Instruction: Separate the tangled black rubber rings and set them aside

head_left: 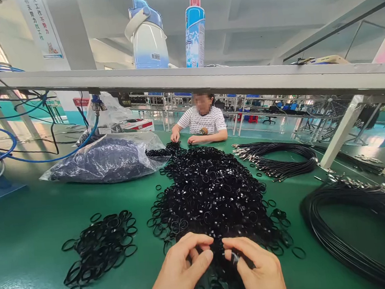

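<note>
Your left grip (181, 264) released and slightly parted, your right grip (261, 265) pinching a black ring (235, 259), a dark heap of rings (214, 192) just beyond both.

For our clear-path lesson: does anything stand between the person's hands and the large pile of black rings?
Nothing visible does: the left hand and right hand are at the near end of the large pile of black rings.
</note>
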Available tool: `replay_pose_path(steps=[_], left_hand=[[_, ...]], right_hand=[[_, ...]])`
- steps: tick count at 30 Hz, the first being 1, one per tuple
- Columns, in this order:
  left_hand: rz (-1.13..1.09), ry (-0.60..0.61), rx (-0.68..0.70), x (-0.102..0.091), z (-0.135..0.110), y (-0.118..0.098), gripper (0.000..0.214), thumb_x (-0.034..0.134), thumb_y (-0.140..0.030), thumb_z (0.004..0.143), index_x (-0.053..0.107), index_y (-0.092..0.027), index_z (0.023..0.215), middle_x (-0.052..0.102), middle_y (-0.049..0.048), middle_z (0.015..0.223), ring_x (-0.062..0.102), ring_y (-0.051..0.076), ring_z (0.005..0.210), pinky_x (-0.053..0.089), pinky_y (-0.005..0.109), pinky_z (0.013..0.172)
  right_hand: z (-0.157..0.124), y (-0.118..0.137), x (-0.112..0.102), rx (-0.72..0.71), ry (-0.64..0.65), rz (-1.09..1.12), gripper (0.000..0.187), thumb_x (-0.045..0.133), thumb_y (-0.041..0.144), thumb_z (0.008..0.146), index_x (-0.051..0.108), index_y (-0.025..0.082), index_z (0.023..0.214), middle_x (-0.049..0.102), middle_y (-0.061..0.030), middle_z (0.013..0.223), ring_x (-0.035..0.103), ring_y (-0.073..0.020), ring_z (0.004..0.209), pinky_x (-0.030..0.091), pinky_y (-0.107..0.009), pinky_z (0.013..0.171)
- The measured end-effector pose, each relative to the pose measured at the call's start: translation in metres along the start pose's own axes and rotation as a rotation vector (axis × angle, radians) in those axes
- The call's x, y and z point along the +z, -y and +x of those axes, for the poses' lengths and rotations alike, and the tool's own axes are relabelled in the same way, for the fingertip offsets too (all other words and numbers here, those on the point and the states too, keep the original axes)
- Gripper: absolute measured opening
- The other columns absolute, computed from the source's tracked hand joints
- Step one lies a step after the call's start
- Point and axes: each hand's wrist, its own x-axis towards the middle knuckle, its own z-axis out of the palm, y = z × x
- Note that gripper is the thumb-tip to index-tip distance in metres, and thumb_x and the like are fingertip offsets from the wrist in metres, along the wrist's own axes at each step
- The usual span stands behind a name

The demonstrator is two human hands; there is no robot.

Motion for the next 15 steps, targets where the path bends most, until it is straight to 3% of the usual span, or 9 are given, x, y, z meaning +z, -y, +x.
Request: replay_pose_path(steps=[5, 8, 11, 15], left_hand=[[-0.036, 0.093, 0.075, 0.014, -0.004, 0.001, 0.024, 0.064, -0.041, 0.076, 0.067, -0.024, 0.093, 0.059, 0.0002, 0.089, 0.05, 0.014, 0.073, 0.037, 0.022, 0.06], [-0.135, 0.074, 0.046, 0.018, -0.002, 0.003, 0.018, 0.067, -0.036, 0.074, 0.065, -0.018, 0.075, 0.056, -0.0014, 0.074, 0.049, 0.012, 0.068, 0.037, 0.021, 0.058], [-0.282, 0.102, -0.035, 0.015, 0.001, 0.004, 0.021, 0.063, -0.037, 0.076, 0.06, -0.017, 0.072, 0.058, -0.0018, 0.066, 0.049, 0.011, 0.06, 0.036, 0.021, 0.053], [-0.239, 0.01, -0.032, 0.005, 0.003, 0.001, 0.023, 0.056, -0.038, 0.081, 0.055, -0.018, 0.07, 0.054, -0.0042, 0.061, 0.046, 0.01, 0.056, 0.035, 0.02, 0.051]], right_hand=[[-0.006, 0.004, 0.008, 0.008, -0.006, 0.06, 0.041, 0.044, 0.007, 0.068, 0.069, 0.027, 0.095, 0.063, -0.002, 0.102, 0.066, -0.0111, 0.07, 0.054, -0.018, 0.063], [-0.007, 0.006, 0.011, 0.017, -0.005, 0.063, 0.03, 0.049, 0.009, 0.067, 0.068, 0.024, 0.085, 0.059, -0.0036, 0.103, 0.065, -0.013, 0.074, 0.055, -0.019, 0.062], [-0.007, 0.006, 0.012, 0.044, 0.012, 0.136, 0.012, 0.055, 0.013, 0.072, 0.063, 0.021, 0.071, 0.059, -0.004, 0.096, 0.066, -0.0152, 0.078, 0.056, -0.021, 0.066], [-0.005, 0.005, 0.01, 0.086, 0.021, 0.124, 0.012, 0.057, 0.013, 0.072, 0.056, 0.02, 0.063, 0.059, -0.0035, 0.093, 0.066, -0.0155, 0.079, 0.054, -0.019, 0.064]])
